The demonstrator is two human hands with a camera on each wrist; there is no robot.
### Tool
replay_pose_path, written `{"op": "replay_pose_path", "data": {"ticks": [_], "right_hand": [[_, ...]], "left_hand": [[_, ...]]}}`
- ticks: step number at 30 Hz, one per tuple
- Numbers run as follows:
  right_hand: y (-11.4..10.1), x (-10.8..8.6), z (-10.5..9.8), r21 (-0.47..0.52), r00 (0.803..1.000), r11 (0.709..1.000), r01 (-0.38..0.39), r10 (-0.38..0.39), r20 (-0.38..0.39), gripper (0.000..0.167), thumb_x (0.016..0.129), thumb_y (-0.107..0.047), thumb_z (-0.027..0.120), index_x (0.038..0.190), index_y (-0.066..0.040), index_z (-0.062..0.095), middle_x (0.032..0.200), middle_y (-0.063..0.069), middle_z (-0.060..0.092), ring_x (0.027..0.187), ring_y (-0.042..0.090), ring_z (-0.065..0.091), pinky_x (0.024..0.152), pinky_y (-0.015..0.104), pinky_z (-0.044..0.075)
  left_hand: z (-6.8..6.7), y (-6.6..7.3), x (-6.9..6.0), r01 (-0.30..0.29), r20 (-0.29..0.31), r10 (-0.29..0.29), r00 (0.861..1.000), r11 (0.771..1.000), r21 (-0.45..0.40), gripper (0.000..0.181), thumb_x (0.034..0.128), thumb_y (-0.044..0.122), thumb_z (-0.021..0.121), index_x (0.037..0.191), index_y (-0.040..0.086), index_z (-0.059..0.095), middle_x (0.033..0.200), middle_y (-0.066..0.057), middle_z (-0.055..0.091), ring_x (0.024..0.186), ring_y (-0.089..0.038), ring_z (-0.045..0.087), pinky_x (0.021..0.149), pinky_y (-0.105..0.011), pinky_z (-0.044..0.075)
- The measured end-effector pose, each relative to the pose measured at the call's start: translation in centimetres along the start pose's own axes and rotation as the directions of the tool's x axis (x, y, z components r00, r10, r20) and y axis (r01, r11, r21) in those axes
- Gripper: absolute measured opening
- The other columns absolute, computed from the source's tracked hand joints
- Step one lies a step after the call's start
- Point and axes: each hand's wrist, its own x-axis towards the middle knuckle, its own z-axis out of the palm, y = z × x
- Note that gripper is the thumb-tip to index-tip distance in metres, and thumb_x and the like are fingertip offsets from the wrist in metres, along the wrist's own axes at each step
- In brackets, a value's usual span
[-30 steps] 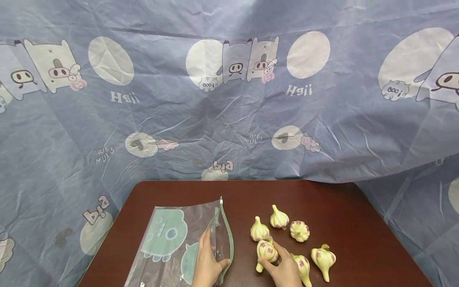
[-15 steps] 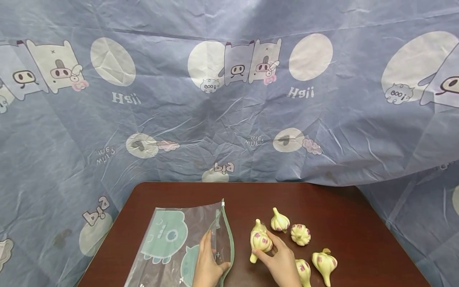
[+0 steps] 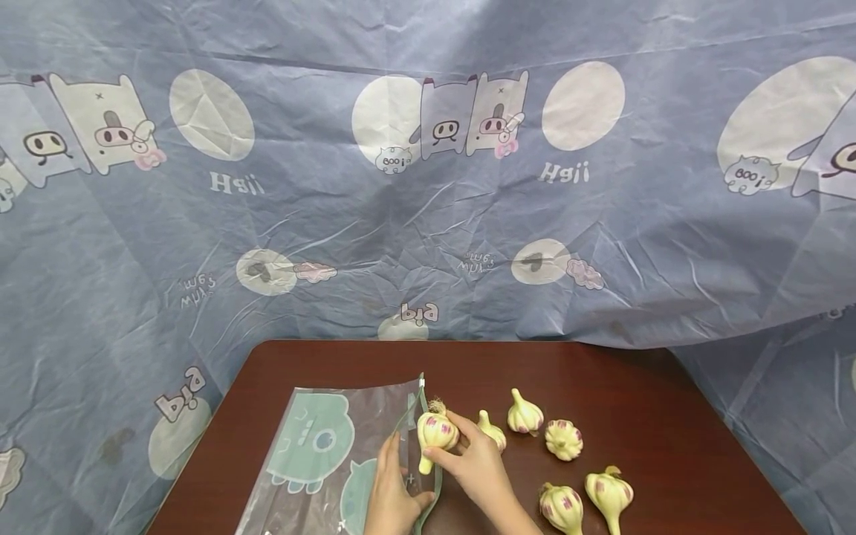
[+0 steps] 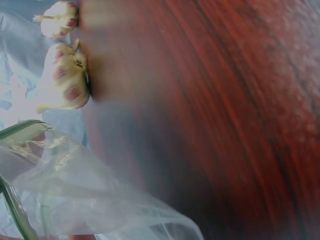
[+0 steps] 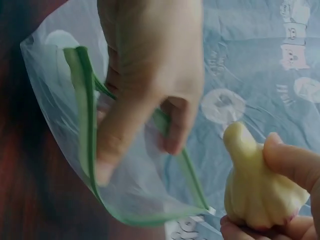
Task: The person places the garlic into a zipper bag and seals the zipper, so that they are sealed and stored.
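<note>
A purple-blotched garlic bulb (image 3: pixel 438 431) is pinched between the thumb and fingers of my right hand (image 3: pixel 478 461). It is at the mouth of a clear zip bag (image 3: pixel 374 409) with green prints; in the right wrist view the bulb (image 5: pixel 255 185) is beside the green-rimmed opening. My left hand (image 3: pixel 393 490) is at that mouth, its thumb and fingers spread apart, holding the two rims away from each other. The right wrist view shows the left thumb (image 5: pixel 112 145) against one rim. Part of the bag is hidden under the left hand.
Several more garlic bulbs lie on the right of the dark red-brown table (image 3: pixel 669 446), among them one (image 3: pixel 491 431) just behind my right hand and another (image 3: pixel 608 494) farther right. A blue printed cloth (image 3: pixel 428 223) hangs behind the table.
My right hand has lifted the garlic bulb and carried it left, from among the other bulbs to the bag's mouth. The left hand has stayed almost in place at the bag.
</note>
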Motion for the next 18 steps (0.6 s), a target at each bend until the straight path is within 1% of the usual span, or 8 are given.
{"op": "replay_pose_path", "data": {"ticks": [4, 8, 11, 15, 18], "right_hand": [[0.5, 0.5, 1.0, 0.088, 0.998, 0.995, -0.036, 0.031, 0.057, 0.084, 0.08, -0.027, 0.082, 0.141, 0.013, 0.04, 0.14, 0.035, 0.047, 0.124, 0.044, 0.056, 0.089, 0.029, 0.056], [1.2, 0.8, 1.6, 0.132, 0.994, 0.99, -0.052, 0.039, 0.101, 0.084, 0.081, -0.025, 0.081, 0.142, 0.015, 0.038, 0.139, 0.035, 0.048, 0.124, 0.043, 0.056, 0.089, 0.029, 0.056], [1.9, 1.0, 1.8, 0.15, 0.991, 0.986, -0.066, 0.047, 0.122, 0.083, 0.082, -0.023, 0.08, 0.141, 0.016, 0.036, 0.137, 0.035, 0.051, 0.123, 0.043, 0.057, 0.088, 0.029, 0.057], [2.9, 1.5, 1.9, 0.172, 0.99, 0.982, -0.08, 0.058, 0.13, 0.08, 0.084, -0.02, 0.079, 0.141, 0.017, 0.036, 0.135, 0.035, 0.052, 0.122, 0.042, 0.058, 0.089, 0.028, 0.057], [3.6, 1.6, 2.0, 0.151, 0.991, 0.985, -0.079, 0.06, 0.121, 0.079, 0.083, -0.02, 0.08, 0.14, 0.017, 0.038, 0.132, 0.035, 0.055, 0.12, 0.042, 0.06, 0.087, 0.027, 0.057]], "left_hand": [[-0.1, 0.0, 0.0, -0.009, 0.022, 0.009, 1.0, 1.0, 0.004, 0.11, 0.0537, 0.006, 0.093, 0.145, -0.005, 0.034, 0.148, -0.021, 0.038, 0.096, -0.024, 0.061, 0.074, -0.043, 0.057], [-0.1, 0.0, -0.1, -0.025, 0.036, 0.025, 0.999, 1.0, 0.007, 0.108, 0.0547, 0.007, 0.092, 0.144, -0.007, 0.033, 0.148, -0.024, 0.036, 0.093, -0.024, 0.058, 0.078, -0.048, 0.058], [-0.2, 0.0, 0.0, -0.016, 0.035, 0.015, 0.999, 1.0, 0.008, 0.109, 0.0556, 0.009, 0.092, 0.145, -0.007, 0.032, 0.148, -0.024, 0.036, 0.092, -0.022, 0.057, 0.076, -0.042, 0.058], [-0.2, 0.1, 0.1, -0.005, 0.02, 0.005, 1.0, 1.0, 0.001, 0.11, 0.0561, 0.01, 0.093, 0.147, -0.003, 0.032, 0.149, -0.02, 0.037, 0.093, -0.019, 0.06, 0.07, -0.031, 0.054], [-0.3, 0.1, 0.2, -0.01, 0.017, 0.01, 1.0, 1.0, 0.001, 0.109, 0.0564, 0.008, 0.093, 0.147, -0.003, 0.033, 0.149, -0.019, 0.038, 0.093, -0.017, 0.06, 0.068, -0.027, 0.052]]}}
